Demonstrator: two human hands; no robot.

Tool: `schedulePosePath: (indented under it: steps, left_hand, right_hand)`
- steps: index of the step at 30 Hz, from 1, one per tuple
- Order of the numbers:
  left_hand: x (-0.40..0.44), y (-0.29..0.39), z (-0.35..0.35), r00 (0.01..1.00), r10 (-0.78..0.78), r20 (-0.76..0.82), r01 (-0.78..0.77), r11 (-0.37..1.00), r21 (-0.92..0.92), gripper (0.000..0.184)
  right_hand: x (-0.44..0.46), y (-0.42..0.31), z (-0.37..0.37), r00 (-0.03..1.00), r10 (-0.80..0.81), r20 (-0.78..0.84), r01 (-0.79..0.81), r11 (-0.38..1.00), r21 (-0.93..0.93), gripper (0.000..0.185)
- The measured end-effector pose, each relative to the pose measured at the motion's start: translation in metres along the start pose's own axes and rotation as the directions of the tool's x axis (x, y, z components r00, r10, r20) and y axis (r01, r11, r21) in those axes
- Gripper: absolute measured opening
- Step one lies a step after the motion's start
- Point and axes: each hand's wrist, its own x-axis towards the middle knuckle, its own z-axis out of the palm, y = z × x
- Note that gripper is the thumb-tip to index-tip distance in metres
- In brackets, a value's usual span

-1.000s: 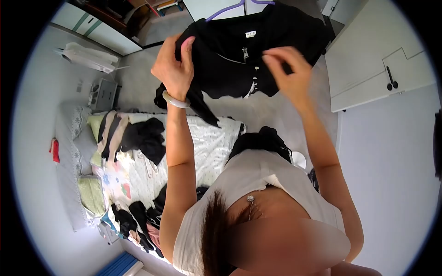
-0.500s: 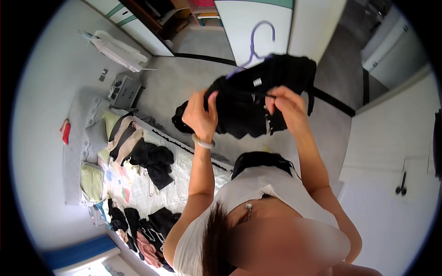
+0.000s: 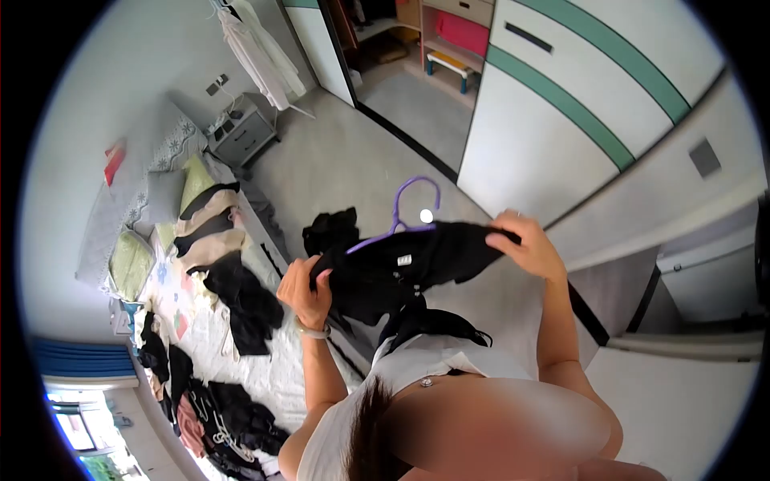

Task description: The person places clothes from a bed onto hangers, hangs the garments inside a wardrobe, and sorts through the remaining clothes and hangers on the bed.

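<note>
A black button-front top (image 3: 373,280) with a small white neck label hangs spread out in front of my body. The purple hanger (image 3: 395,210) sits inside its neckline, its hook rising above the collar. My left hand (image 3: 305,293) grips the top's shoulder on the left, thumb pressed on the cloth. At the opposite shoulder, my right hand (image 3: 525,245) pinches the fabric's upper edge. Most of the hanger's bar is hidden under the cloth. A dark sleeve (image 3: 330,231) hangs out beyond the left side, though I cannot be sure it belongs to this top.
To the left stands a bed (image 3: 265,377) with black clothes (image 3: 245,301), pillows (image 3: 132,260) and a heap of garments with hangers (image 3: 224,425). A grey nightstand (image 3: 245,136) is by its head. Ahead is a wardrobe (image 3: 545,136) with a sliding door and visible shelves.
My right hand has gone from the top's front to its outer shoulder. The top and hanger sit lower in view, and the camera has turned, showing more wardrobe.
</note>
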Motion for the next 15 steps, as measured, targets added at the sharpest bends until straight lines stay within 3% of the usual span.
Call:
schedulePosePath:
  steps: [2,3,5,7,8,9,11,13,15]
  left_hand:
    - [0.031,-0.048,0.037,0.999,-0.021,-0.042,0.021,1.000,-0.001,0.032]
    - [0.052,-0.069,0.054,0.999,-0.023,-0.045,0.023,1.000,-0.018,0.033]
    - [0.098,-0.105,0.089,0.999,-0.005,-0.032,0.001,0.995,-0.095,0.035]
    - [0.145,-0.142,0.139,0.993,0.043,-0.106,-0.060,0.985,-0.162,0.031]
    - [0.170,-0.160,0.161,1.000,-0.002,-0.014,0.000,0.987,-0.162,0.026]
    - [0.201,-0.170,0.190,0.995,0.028,-0.099,-0.048,0.978,-0.204,0.023]
    - [0.270,-0.189,0.246,0.996,0.026,-0.084,-0.051,0.947,-0.316,0.015]
    - [0.332,-0.198,0.301,1.000,0.002,-0.010,-0.005,0.945,-0.327,0.014]
    - [0.380,-0.201,0.359,1.000,-0.009,-0.004,0.008,0.958,-0.286,0.037]
  right_hand:
    - [0.057,0.015,-0.024,0.945,-0.040,0.324,-0.003,0.991,0.132,0.024]
    - [0.082,0.021,-0.032,0.913,-0.113,0.391,0.053,0.985,0.162,0.029]
    - [0.138,0.030,-0.049,0.794,-0.261,0.549,0.023,0.916,0.401,0.034]
    - [0.191,0.048,-0.059,0.705,-0.390,0.592,0.037,0.854,0.519,0.038]
    - [0.208,0.053,-0.058,0.778,-0.376,0.503,0.034,0.825,0.564,0.043]
    - [0.228,0.059,-0.062,0.778,-0.376,0.502,0.028,0.820,0.571,0.043]
    - [0.260,0.064,-0.073,0.965,-0.010,0.262,-0.171,0.735,0.656,0.055]
    - [0.303,0.053,-0.073,0.952,0.294,0.079,-0.211,0.450,0.868,0.065]
    - [0.356,0.064,-0.083,0.970,0.243,-0.013,-0.084,0.386,0.919,0.066]
